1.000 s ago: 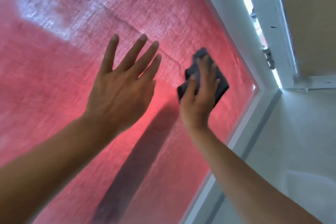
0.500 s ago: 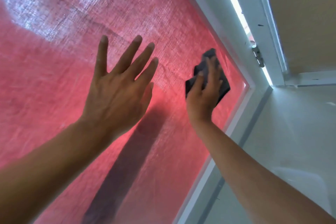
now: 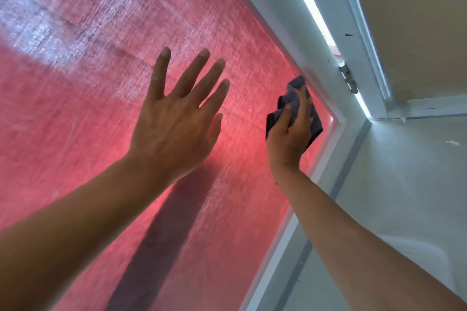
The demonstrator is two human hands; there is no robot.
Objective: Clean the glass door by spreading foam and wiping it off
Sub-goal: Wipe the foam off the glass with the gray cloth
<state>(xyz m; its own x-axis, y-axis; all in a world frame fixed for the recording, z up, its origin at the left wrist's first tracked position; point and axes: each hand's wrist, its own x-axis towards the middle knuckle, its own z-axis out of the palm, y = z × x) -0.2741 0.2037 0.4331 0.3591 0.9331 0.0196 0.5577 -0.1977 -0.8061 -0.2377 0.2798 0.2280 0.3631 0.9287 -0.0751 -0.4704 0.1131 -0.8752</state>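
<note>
Two hands are working up on the glass door (image 3: 106, 98): the left hand (image 3: 174, 129) is spreading straight fingers flat toward the pane, gripping nothing, while the right hand (image 3: 288, 141) is pinching a crumpled dark cloth (image 3: 294, 98) against the glass near the pane's upper right corner, beside the white frame (image 3: 273, 23). The cloth's long axis is running up toward that corner. A hazy film is showing at the upper left, so I'd judge wiping is underway, with much left.

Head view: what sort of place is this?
Probably indoors at a doorway in a home or similar building: a glass door glowing red in a white frame, a metal hinge on its edge, and plain pale walls beside it.
</note>
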